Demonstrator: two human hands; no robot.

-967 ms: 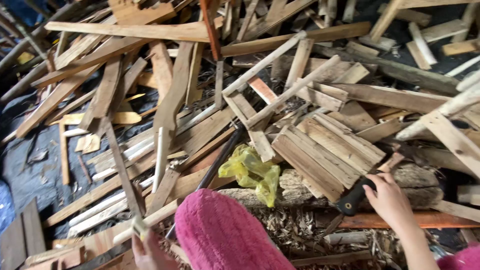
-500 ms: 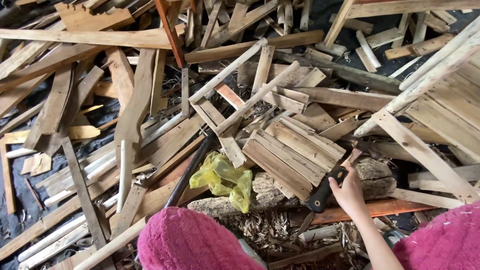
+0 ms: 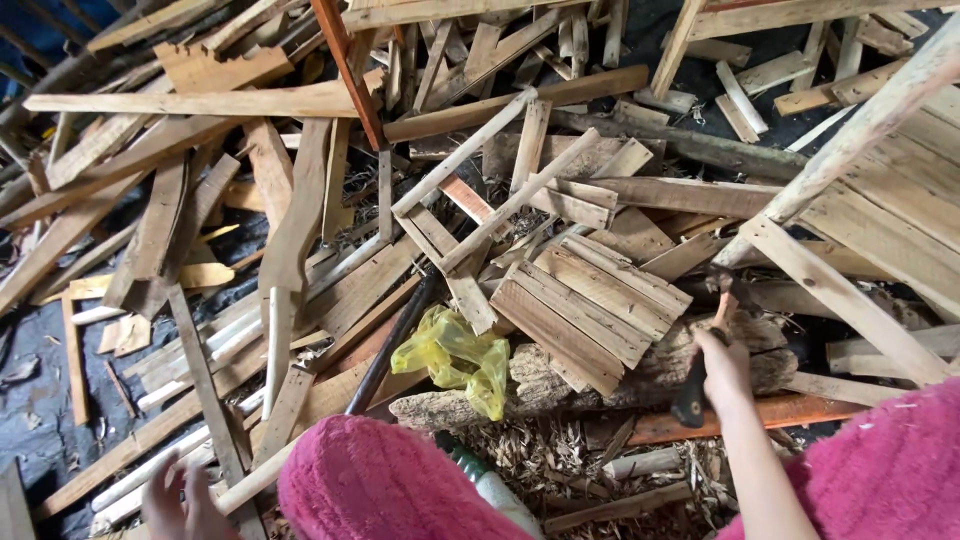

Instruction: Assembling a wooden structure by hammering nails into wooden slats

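- Left hand [image 3: 178, 500]: located at the bottom-left edge of the view, blurred. Fingers are spread and loosely open. Whether they touch the pale round stick [image 3: 150, 470] directly beside them cannot be determined; nothing is seen enclosed in the hand.
- Black sheet [image 3: 30, 400]: covers the ground at far left, partly buried under loose slats.
- Wood pile [image 3: 300, 200]: fills the upper and middle view; flat boards, thin battens and split pieces lie crossed at all angles.
- Pink-clad knee [image 3: 390, 490]: lower centre, in front of the pile.
- Dark rod [image 3: 385, 350]: runs diagonally from the knee up toward the centre of the pile.
- Yellow plastic bag [image 3: 455, 355]: crumpled, lying against the left end of the log.
- Log [image 3: 560, 375]: rough-barked, lying horizontally; a slatted panel [image 3: 590, 300] rests on its upper side. Wood chips cover the ground below it.
- Right hand [image 3: 722, 365]: closed in a full grip around the handle of a hatchet [image 3: 705, 350]. The dark handle end projects below the fist; the head sits above it, over the right end of the log.
- Orange bar [image 3: 790, 412]: lies just below the log, to the right of the hand.
- Pink sleeve [image 3: 880, 470]: lower-right corner.
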